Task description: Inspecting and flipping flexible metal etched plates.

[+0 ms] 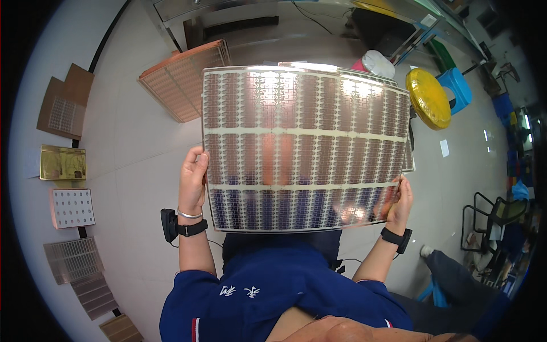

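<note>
A large shiny copper-coloured patterned panel (pixel 307 154) is held up in front of my body, its rows of small repeating shapes divided by pale strips. My left hand (pixel 192 176) grips its left edge, the thumb on the front face. At the lower right edge, my right hand (pixel 401 199) is closed around the panel's side, with some fingers hidden behind it. Glare and dark blue reflections lie across the surface. Edges of further sheets (pixel 307 66) show behind the panel at the top; the panel hides what supports them.
A stack of similar copper-coloured panels (pixel 188 80) leans at the far left. Sample sheets (pixel 72 208) line the left wall. To the right are a yellow-covered round stool (pixel 428 99), a blue stool (pixel 456 90), a black chair (pixel 501 214) and another person's leg (pixel 456 273).
</note>
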Demonstrator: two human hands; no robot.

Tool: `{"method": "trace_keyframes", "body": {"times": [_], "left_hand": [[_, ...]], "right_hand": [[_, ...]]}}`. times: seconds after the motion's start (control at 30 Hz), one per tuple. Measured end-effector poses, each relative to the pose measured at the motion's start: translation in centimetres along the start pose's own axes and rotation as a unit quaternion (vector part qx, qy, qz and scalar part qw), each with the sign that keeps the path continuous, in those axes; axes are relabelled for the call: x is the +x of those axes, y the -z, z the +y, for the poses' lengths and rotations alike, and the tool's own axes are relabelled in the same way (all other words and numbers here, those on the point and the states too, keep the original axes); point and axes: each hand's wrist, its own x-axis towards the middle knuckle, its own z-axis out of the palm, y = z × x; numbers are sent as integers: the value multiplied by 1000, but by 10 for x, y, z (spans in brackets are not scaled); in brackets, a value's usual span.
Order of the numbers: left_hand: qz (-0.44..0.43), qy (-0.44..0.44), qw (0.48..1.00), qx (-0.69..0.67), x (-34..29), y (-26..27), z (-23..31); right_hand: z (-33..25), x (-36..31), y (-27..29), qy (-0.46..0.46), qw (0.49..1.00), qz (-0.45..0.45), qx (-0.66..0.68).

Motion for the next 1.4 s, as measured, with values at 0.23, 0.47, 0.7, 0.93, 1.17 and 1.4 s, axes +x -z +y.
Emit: {"method": "trace_keyframes", "body": {"times": [0.23, 0.47, 0.7, 0.93, 1.17, 1.4], "left_hand": [[25, -142, 989, -21, -3, -5, 14], [-109, -387, 908, 115, 17, -15, 0], [-61, -148, 982, 102, -2, -47, -15], [-68, -63, 995, 45, -10, -55, -37], [-93, 4, 994, -65, -16, -74, -35], [-189, 200, 940, -202, -22, -54, -48]], "right_hand": [[-26, 3, -3, 98, 995, -14, 29], [-30, 35, -7, 171, 977, 85, 94], [-3, 14, -17, 46, 958, -30, 283], [24, -14, -23, -39, 947, -58, 312], [45, -29, -26, -85, 941, -66, 319], [43, -31, -23, -93, 943, -67, 313]]}}
